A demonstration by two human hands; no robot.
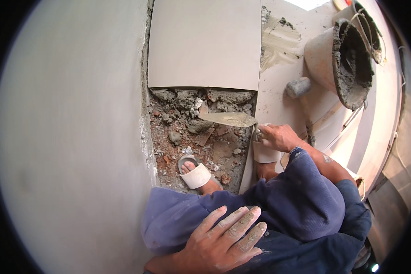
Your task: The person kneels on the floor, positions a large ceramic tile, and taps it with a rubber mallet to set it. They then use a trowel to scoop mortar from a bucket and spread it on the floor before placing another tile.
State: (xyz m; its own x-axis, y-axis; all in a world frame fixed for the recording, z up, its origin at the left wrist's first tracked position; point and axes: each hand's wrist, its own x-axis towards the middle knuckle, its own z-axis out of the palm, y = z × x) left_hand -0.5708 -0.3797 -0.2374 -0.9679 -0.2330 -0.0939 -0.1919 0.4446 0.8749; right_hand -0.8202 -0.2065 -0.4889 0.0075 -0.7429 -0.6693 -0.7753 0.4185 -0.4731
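Two bare hands are in view: the right hand has its fingers closed around a trowel, while the left hand, dusted with grey, is held spread and empty over the lap. The trowel's blade reaches leftward over the open strip of floor, just short of a large tile; whether it touches the mortar cannot be told.

Working this spot well would probably call for a low, nearly flat blade, short strokes that break the lumps and fill the hollows evenly, and care to keep the steel from chipping the tile's edge.

The tile is smooth, pale and straight-sided. Against it the mortar looks damp, grey and clotted, heaped in a ragged ridge, with reddish rubble scattered coarse and gritty below. The blade is a long, tapering leaf smeared with cement. To the right lie a mallet with a blunt, grey head and a tipped bucket, its rim thickly crusted.
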